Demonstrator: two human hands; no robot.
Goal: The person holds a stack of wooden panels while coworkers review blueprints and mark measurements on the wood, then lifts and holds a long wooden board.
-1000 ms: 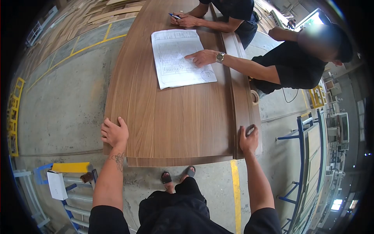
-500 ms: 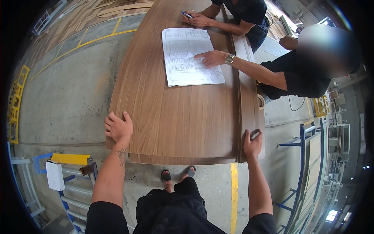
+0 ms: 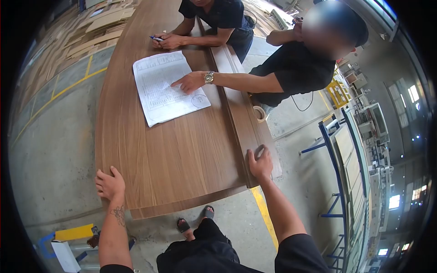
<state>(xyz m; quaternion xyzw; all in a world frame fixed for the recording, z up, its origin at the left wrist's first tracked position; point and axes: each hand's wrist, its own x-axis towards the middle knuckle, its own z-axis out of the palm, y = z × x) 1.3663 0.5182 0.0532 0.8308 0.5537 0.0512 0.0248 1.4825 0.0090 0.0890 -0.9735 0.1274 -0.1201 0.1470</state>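
Note:
Wood-grain panels [image 3: 182, 168] lie stacked in front of me, their near edge just beyond my feet. My left hand [image 3: 110, 183] grips the left edge near the corner, its thumb on top and fingers curled over the side. On the right, a narrow board [image 3: 241, 119] lies lengthwise along the stack. My right hand [image 3: 261, 164] is closed over its near end, thumb toward the panels and fingers bent; the fingertips are partly hidden. Printed sheets of paper [image 3: 157, 98] lie on the panels, beyond both my hands.
A co-worker's hand [image 3: 190, 83] with a watch points at the paper. Another person leans on the stack holding a blue pen [image 3: 156, 39]. A tape roll [image 3: 259, 113] is at the right edge. Racks of boards [image 3: 349, 168] stand right; a yellow-topped roller stand [image 3: 74, 232] is lower left.
The view has swung to the right, so the panels, paper and people appear further left and tilted. Both my hands keep their places on the wood. The pointing hand stays over the paper.

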